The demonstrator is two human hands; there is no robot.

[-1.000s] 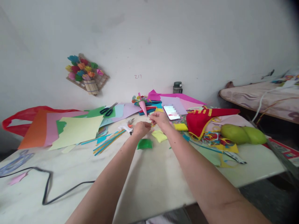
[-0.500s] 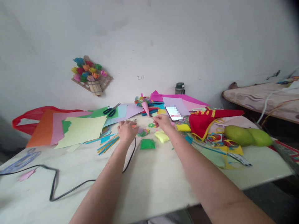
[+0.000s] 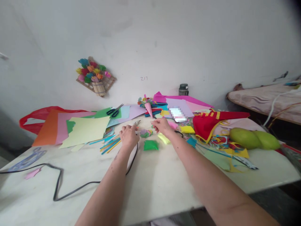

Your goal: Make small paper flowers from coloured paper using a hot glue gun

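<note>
My left hand (image 3: 129, 135) is curled round a glue gun, mostly hidden under the palm. Its pale pointed nozzle (image 3: 136, 122) sticks out beyond the fingers, and a black cord (image 3: 133, 161) runs out below the wrist. Thumb and fingers pinched, my right hand (image 3: 161, 125) grips a small green paper flower (image 3: 152, 126), partly covered by the fingertips. Between the hands lies a little heap of coloured paper flowers (image 3: 146, 133). Nearer to me are a green packet (image 3: 151, 145) and a pale yellow packet (image 3: 164, 138). A pink paper cone (image 3: 148, 110) lies behind, among more paper flowers.
Coloured paper sheets (image 3: 86, 131) spread at left, with scissors (image 3: 114, 110) on top. Paper strips (image 3: 110, 145) lie beside my left hand. A phone (image 3: 178, 115), red cloth (image 3: 207, 125) and green fruits (image 3: 254, 138) are at right. A bottle (image 3: 183, 89) stands behind.
My right hand has come down and closed on the green paper flower. My left hand stays round the glue gun, its nozzle now showing more. The whole view has shifted slightly.
</note>
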